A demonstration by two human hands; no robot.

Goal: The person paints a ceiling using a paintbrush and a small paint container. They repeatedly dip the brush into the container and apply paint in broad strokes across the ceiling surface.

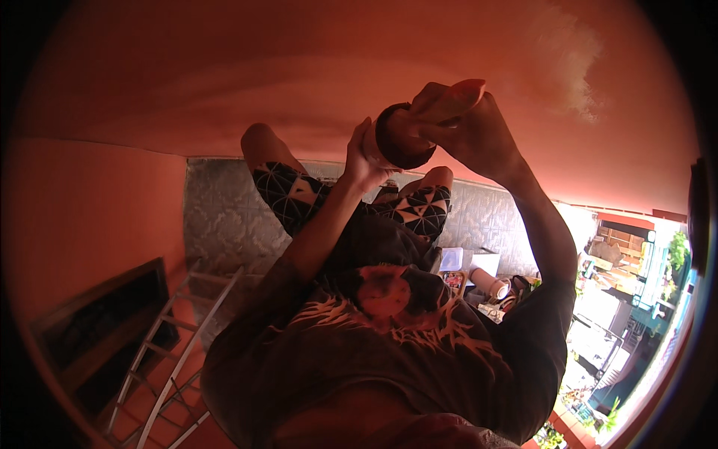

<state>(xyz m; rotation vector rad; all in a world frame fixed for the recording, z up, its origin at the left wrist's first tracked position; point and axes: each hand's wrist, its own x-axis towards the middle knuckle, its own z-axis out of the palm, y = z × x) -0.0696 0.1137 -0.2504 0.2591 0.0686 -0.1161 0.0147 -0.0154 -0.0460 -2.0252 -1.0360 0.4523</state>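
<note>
Left hand [366, 163] wraps round an open tub [382, 144]. Right hand [473, 136], beside it, grips a red-tipped tool [467, 96], fingers curled.

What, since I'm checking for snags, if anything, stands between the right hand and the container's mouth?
Nothing visible: the right hand, holding a brush-like tool, is at the mouth of the container in the left hand.

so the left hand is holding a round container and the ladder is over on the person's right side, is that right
Not quite: the ladder is on the person's left, in the lower left of the head view. The rest stands: the left hand is holding a round container.
</note>
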